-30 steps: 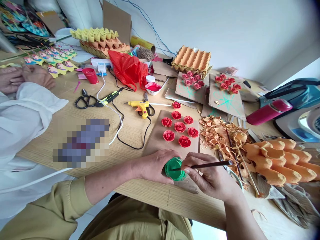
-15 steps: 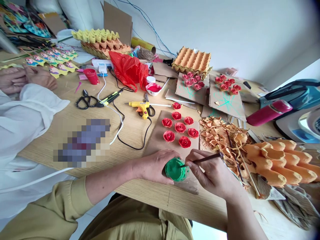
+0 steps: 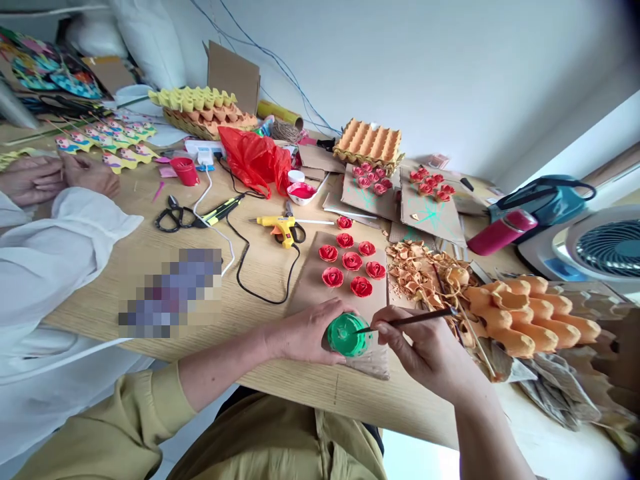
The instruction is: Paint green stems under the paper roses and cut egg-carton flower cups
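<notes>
My left hand (image 3: 313, 333) is wrapped round a clear cup of green paint (image 3: 345, 337), tilted so that its inside faces me. Between the thumb and fingers of my right hand (image 3: 423, 347) is a dark thin paintbrush (image 3: 420, 319), its tip inside the cup at the paint. Just beyond the cup, several red paper-like roses (image 3: 352, 261) sit on a brown cardboard sheet (image 3: 305, 283). The near part of that sheet lies beneath the cup and my hands.
A yellow glue gun (image 3: 283, 228), scissors (image 3: 175, 217) and cords lie left of centre. Orange scraps (image 3: 417, 270) and egg trays (image 3: 530, 313) are at right. A red paint bowl (image 3: 303, 193) stands behind. Another person's hands (image 3: 90, 175) rest at far left.
The view has shifted, showing more of the fan at right. My left hand still holds the cup and my right hand the brush; the cup's inside shows a little differently.
</notes>
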### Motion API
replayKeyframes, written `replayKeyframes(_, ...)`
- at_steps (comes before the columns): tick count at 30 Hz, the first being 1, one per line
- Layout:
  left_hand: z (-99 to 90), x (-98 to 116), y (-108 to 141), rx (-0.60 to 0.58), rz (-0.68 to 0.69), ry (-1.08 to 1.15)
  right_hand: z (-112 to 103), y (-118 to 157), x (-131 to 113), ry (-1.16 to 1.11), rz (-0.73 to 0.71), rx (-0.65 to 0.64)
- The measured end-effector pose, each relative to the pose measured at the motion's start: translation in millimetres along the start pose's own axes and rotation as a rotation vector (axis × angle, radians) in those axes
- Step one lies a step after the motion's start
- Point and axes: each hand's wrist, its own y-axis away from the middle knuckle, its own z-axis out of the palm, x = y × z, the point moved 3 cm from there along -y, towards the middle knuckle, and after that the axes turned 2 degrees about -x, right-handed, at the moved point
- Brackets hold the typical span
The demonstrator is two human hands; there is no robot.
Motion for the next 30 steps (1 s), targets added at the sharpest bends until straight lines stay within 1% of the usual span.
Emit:
replayKeyframes(3,-1.3,3,1,0.029,0.035,0.001,-2,6,-11,0.050,0.021,0.039)
replayKeyframes(6,-3.9,8,2,0.047,0.052,-0.013,0,10,-22,0.085,0.032,0.004)
replayKeyframes(9,-6.6,11,4,0.050,0.061,-0.040,1,13,-33,0.117,0.052,0.040)
replayKeyframes(13,-9.7,11,12,0.046,0.074,-0.054,10,13,-43,0.122,0.080,-0.032)
replayKeyframes(16,-10.7,9,21,0.017,0.055,-0.051,15,14,-50,0.091,0.085,-0.003)
replayKeyframes(19,-12.4,6,30,0.003,0.016,-0.036,21,16,-57,0.079,0.059,-0.029)
replayKeyframes(21,-13.8,4,34,0.007,-0.006,-0.026,22,17,-60,0.073,0.055,0.033)
replayKeyframes(23,-14.1,2,37,0.014,-0.029,-0.014,23,17,-60,0.062,0.071,0.098)
replayKeyframes(27,-8.5,-3,40,0.039,-0.083,0.029,27,18,-52,0.023,0.121,0.110)
replayKeyframes(30,1.2,-3,40,0.037,-0.117,0.052,25,24,-39,-0.054,0.211,0.219)
